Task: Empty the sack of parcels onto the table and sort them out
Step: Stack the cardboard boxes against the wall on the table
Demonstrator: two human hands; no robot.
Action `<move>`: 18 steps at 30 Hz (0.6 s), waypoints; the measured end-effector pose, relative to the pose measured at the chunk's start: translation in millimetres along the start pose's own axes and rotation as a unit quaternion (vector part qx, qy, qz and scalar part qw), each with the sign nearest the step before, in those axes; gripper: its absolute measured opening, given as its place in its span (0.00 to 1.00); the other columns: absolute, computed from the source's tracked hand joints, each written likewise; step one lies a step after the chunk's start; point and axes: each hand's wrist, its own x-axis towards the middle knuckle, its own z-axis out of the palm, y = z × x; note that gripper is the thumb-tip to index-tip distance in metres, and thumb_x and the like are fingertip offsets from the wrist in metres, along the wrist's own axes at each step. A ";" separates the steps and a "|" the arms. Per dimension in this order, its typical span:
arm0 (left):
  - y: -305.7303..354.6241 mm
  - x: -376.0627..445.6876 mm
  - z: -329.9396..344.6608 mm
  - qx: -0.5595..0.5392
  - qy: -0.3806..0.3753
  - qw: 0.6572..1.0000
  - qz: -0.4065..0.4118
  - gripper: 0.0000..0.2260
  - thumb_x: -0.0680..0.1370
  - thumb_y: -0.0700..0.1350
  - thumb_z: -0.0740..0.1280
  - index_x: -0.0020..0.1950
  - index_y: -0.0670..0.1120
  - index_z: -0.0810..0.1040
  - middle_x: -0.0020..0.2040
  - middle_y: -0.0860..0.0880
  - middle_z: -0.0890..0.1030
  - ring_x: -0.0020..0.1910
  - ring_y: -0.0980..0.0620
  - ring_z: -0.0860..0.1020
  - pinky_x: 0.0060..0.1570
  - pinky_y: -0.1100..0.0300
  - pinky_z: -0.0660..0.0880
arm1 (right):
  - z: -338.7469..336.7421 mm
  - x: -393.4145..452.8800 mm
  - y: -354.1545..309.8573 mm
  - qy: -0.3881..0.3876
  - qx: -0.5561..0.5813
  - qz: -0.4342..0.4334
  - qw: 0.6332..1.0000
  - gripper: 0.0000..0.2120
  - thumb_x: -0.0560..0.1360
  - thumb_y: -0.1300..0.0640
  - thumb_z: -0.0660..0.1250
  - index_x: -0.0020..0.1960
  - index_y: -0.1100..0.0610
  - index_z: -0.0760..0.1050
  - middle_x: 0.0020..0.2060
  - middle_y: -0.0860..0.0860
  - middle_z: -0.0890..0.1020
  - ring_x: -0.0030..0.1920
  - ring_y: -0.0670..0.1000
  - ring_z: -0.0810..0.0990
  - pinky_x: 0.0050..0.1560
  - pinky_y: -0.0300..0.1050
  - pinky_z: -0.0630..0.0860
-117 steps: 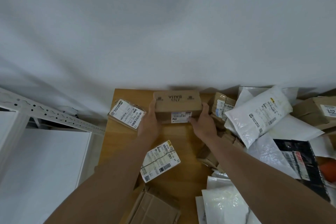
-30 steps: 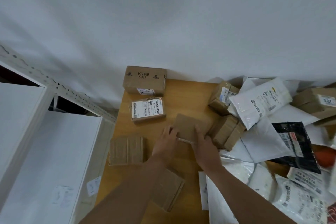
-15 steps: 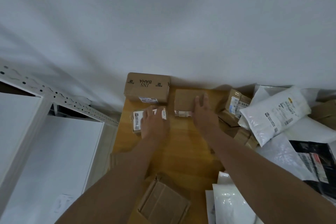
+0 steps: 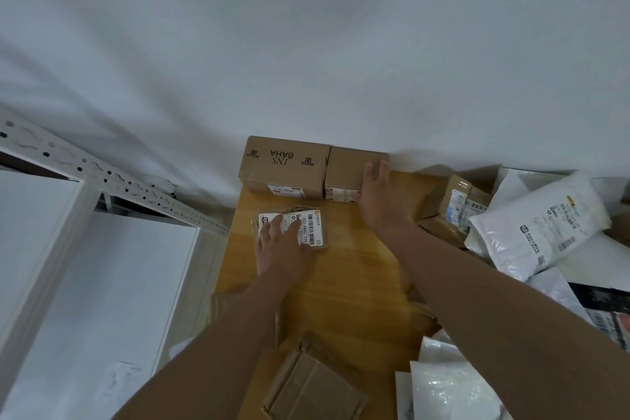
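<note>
A large brown box printed "INS BAHA" (image 4: 284,165) stands at the far left corner of the wooden table (image 4: 344,283), against the wall. A smaller plain brown box (image 4: 344,169) sits tight against its right side. My right hand (image 4: 381,201) lies on that small box's right end with straight fingers. In front of the large box lies a flat brown parcel with a white label (image 4: 312,227). My left hand (image 4: 283,245) rests flat on it.
Brown boxes (image 4: 455,208) and white mailer bags (image 4: 538,225) are piled on the table's right side, with a black bag (image 4: 606,310) nearer me. A taped cardboard parcel (image 4: 313,385) lies at the near edge. A white metal shelf (image 4: 85,249) stands left of the table.
My right hand pushed the small brown box from mid-table to the far edge, up against the large box. My left hand came to rest on the labelled parcel.
</note>
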 end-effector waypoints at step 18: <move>-5.9 -11.8 3.6 -0.178 -0.038 0.981 -0.061 0.29 0.75 0.42 0.72 0.70 0.47 0.61 0.63 0.45 0.69 0.61 0.44 0.73 0.55 0.52 0.74 | 24.8 -106.0 -9.6 -0.174 0.350 0.130 0.912 0.23 0.80 0.59 0.61 0.74 0.54 0.60 0.61 0.54 0.78 0.55 0.52 0.78 0.48 0.43 0.77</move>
